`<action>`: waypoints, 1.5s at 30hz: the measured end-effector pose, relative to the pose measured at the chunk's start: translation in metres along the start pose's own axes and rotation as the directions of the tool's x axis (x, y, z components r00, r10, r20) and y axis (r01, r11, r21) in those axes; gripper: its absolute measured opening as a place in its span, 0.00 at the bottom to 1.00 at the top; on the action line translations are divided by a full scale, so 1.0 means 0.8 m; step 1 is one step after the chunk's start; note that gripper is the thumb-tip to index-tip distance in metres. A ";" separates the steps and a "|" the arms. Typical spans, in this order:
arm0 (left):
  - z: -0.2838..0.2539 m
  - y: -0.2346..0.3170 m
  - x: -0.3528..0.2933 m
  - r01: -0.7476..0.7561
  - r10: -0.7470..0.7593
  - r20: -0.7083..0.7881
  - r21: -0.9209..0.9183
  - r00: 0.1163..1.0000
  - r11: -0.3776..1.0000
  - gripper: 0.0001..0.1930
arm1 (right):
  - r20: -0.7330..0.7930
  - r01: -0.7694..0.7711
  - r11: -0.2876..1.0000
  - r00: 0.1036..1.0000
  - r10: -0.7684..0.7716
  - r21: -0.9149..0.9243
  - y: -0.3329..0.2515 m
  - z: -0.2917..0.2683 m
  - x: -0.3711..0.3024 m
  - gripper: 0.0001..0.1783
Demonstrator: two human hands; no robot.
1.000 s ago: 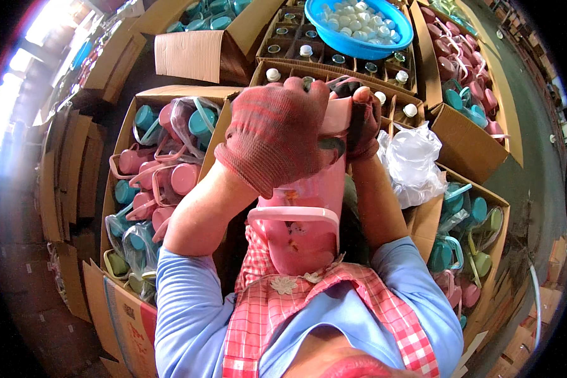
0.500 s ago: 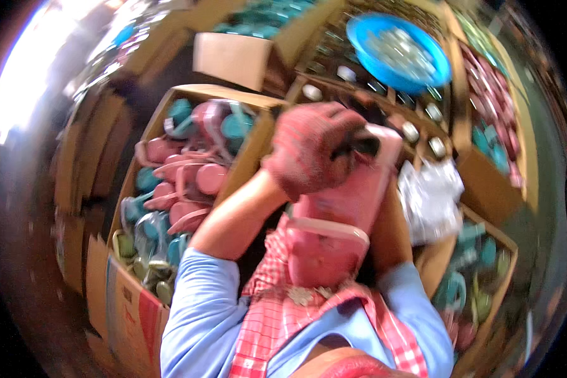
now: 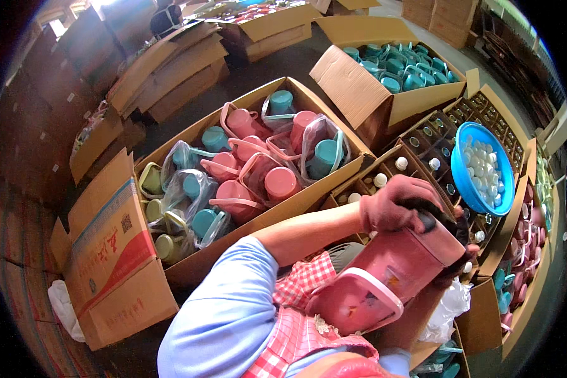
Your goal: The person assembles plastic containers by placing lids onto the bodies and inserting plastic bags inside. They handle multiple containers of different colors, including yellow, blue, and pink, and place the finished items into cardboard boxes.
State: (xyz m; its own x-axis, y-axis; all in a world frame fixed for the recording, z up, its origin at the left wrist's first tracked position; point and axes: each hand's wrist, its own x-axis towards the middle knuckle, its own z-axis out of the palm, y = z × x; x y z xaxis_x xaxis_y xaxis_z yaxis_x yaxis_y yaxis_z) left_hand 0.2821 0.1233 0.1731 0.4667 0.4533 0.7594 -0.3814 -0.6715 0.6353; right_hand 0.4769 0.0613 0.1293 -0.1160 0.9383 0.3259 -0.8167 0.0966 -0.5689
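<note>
Palm and most fingers of the right hand (image 3: pixel 463 239) are hidden behind the upper end of a pink container (image 3: pixel 400 261); only fingertips and dark glove are shown at its far edge, and whether that grip is closed cannot be told. By the left hand (image 3: pixel 400 205), gloved in dull red, the near edge of the same end is clamped. The container is held aslant, its lower end against a checked apron (image 3: pixel 305 277) (a loop handle (image 3: pixel 379 283) is set across its side), and its inside cannot be seen. The right forearm is largely covered by it, and a white plastic bag (image 3: pixel 447 315) is seen only in part. Teal jugs (image 3: pixel 447 362) at the lower right are cut off by the picture's edge. Compared with a second ago, the view is turned leftward: a carton (image 3: pixel 321 192) of pink and teal jugs is shown larger, a blue basin (image 3: pixel 461 173) of white caps (image 3: pixel 483 176) is shifted from the top to the right, and the container, nearly upright in the picture then, is tipped toward the upper right.
</note>
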 end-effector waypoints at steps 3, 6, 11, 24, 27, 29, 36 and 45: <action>-0.017 0.010 0.002 0.228 -0.215 0.086 -0.184 0.973 0.956 0.26 | 0.083 -0.126 0.987 0.990 0.117 0.103 -0.007 -0.012 0.004 0.50; 0.007 0.056 0.040 0.143 -0.221 0.116 0.470 0.968 0.871 0.15 | 0.039 -0.029 0.988 0.999 0.023 0.155 0.014 -0.009 0.008 0.48; 0.007 0.026 0.015 0.038 -0.055 0.060 0.250 0.997 0.967 0.21 | -0.157 -0.149 0.977 0.972 0.173 0.154 0.015 -0.083 0.011 0.43; 0.084 -0.040 -0.077 0.238 -0.531 -0.044 -0.861 0.846 0.450 0.18 | -0.066 -0.145 0.096 0.823 0.565 -0.985 -0.110 0.158 0.077 0.22; 0.120 -0.027 -0.091 0.176 -0.587 -0.083 -0.912 0.805 0.370 0.17 | 0.060 0.194 -0.232 0.873 0.483 -0.953 -0.103 0.195 0.061 0.15; 0.122 -0.018 -0.098 0.137 -0.631 -0.106 -0.936 0.769 0.325 0.17 | -0.112 0.129 -0.500 0.899 0.423 -0.856 -0.106 0.214 0.052 0.13; 0.100 0.042 -0.099 0.797 -0.864 -0.154 -0.337 0.479 0.502 0.22 | -0.283 -0.087 -0.555 0.918 0.278 -0.827 -0.139 0.178 0.015 0.09; 0.124 -0.008 -0.103 0.463 -0.634 0.074 -0.748 0.770 0.475 0.16 | 0.208 0.263 -0.077 0.885 0.417 -0.962 -0.117 0.244 -0.002 0.18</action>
State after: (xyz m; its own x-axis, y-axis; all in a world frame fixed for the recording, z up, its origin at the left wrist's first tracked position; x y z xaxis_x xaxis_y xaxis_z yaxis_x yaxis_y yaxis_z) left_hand 0.3257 0.0323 0.0926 0.6601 0.7313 0.1716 -0.5622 0.3295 0.7585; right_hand 0.4432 -0.0141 0.3289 -0.5607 0.8014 0.2083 0.5765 0.5584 -0.5966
